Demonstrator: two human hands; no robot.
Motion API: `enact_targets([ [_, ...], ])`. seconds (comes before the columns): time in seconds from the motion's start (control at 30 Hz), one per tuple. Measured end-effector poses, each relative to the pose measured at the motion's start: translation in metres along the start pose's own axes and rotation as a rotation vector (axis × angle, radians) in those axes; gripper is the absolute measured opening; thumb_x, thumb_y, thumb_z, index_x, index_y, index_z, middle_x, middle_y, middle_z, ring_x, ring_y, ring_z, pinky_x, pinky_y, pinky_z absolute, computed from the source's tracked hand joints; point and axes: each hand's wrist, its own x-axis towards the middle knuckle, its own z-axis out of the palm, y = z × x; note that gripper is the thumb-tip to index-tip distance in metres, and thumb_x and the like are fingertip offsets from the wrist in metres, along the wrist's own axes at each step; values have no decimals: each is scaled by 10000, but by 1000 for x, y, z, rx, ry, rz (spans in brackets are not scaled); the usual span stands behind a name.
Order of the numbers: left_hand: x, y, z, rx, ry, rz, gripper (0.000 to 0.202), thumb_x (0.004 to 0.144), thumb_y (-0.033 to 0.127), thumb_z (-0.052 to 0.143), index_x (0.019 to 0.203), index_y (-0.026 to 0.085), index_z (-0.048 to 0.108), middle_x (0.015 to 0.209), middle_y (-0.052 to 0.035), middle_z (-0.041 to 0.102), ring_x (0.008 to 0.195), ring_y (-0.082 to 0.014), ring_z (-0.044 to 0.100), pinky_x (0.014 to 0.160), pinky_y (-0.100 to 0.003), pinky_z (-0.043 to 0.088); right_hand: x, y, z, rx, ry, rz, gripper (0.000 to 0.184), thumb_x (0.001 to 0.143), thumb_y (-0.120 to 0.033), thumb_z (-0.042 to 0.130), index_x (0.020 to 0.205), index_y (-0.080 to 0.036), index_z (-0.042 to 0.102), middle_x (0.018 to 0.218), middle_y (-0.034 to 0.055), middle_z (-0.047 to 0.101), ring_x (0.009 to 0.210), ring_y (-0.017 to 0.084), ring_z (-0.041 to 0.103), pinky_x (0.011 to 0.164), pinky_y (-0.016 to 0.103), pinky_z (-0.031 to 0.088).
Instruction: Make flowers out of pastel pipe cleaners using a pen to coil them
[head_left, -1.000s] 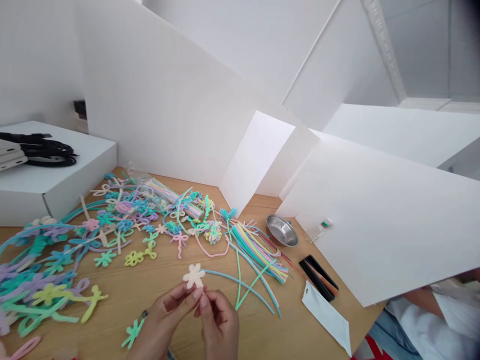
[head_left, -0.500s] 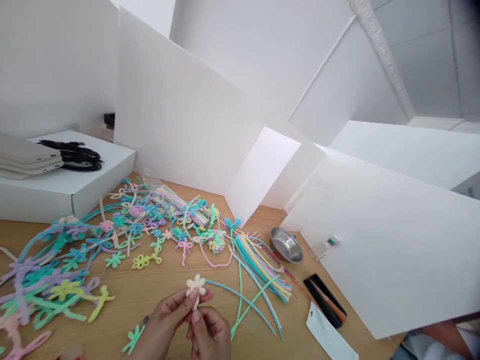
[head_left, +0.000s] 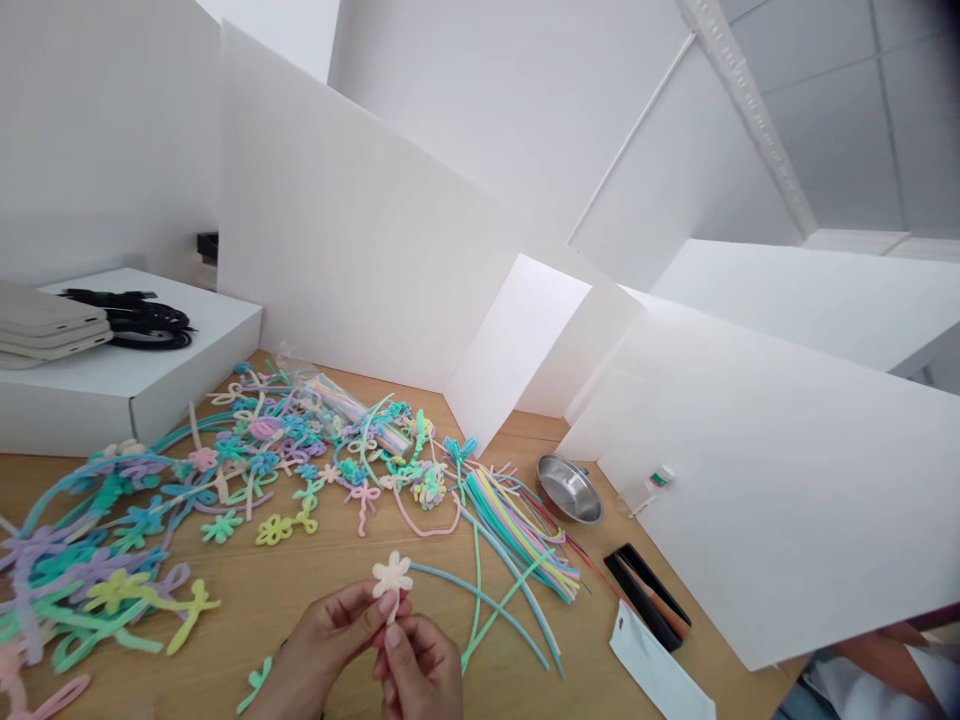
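Head cam shot: left hand (head_left: 322, 640) and right hand (head_left: 420, 668) are together, fingertips pinching a cream fuzzy pipe-cleaner flower (head_left: 391, 576) by its short stem, held just above a light wood tabletop (head_left: 315, 565). Long pale-blue chenille stems (head_left: 480, 600) curve nearby, a messy heap of twisted pastel flowers and bows (head_left: 266, 450) sprawls left, and a shiny steel bowl (head_left: 568, 488) sits beyond.

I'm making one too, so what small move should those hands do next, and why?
Probably give the short tail under the cream pipe-cleaner flower a gentle twist. The left hand seems to be steadying the flower, while the right hand pinches close to that tail, so it looks ready to turn.
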Motion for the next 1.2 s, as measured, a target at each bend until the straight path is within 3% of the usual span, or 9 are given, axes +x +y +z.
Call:
enact_targets([
  [0.2, 0, -2, 3, -6, 12, 11, 280, 593, 452, 803, 698, 195, 759, 558, 15, 665, 435, -122, 526, 468, -241, 459, 4, 5, -5, -32, -45, 10, 476, 679, -607, 682, 631, -134, 646, 443, -37, 507, 303, 6, 233, 276, 119, 152],
  [0.37, 3, 1, -4, 63, 48, 71, 280, 578, 444, 812, 695, 198, 747, 521, 31, 634, 418, -135, 510, 421, -241, 435, 12, 10, -9, -107, -82, -22, 484, 687, -610, 672, 689, -127, 698, 490, 24, 595, 382, 65, 434, 315, 125, 294],
  [0.5, 10, 7, -15, 89, 159, 133, 269, 592, 432, 812, 737, 212, 759, 607, 16, 693, 595, -168, 613, 590, -231, 503, 17, 12, -8, -175, -121, -55, 485, 618, -594, 733, 725, -121, 709, 563, 40, 630, 437, 83, 493, 360, 144, 364],
  [0.7, 13, 2, -28, 92, 274, 109, 378, 540, 529, 798, 762, 224, 781, 760, -67, 788, 816, -267, 697, 746, -336, 535, 19, 11, 1, -288, -128, -70, 430, 795, -546, 611, 848, -133, 717, 602, 22, 605, 395, 52, 408, 327, 130, 287],
  [0.83, 4, -2, -36, 187, 308, 75, 411, 478, 559, 810, 722, 228, 794, 762, -81, 798, 794, -289, 698, 710, -333, 513, 17, 13, 1, -349, -135, -78, 429, 816, -537, 585, 842, -128, 715, 600, 28, 608, 406, 69, 438, 326, 138, 282],
  [0.97, -2, 2, -40, 259, 367, 88, 374, 509, 534, 806, 749, 247, 799, 768, -52, 791, 823, -280, 666, 668, -286, 469, 15, 13, 0, -425, -149, -115, 382, 848, -483, 558, 875, -133, 708, 629, 49, 643, 443, 104, 499, 349, 159, 310],
  [1.2, 2, -6, -45, 254, 438, 118, 389, 537, 525, 800, 791, 230, 792, 755, -30, 767, 799, -244, 636, 639, -258, 451, 1, 13, 1, -621, -129, -281, 188, 837, -303, 560, 829, -189, 708, 714, 61, 679, 622, 189, 602, 546, 240, 411],
])
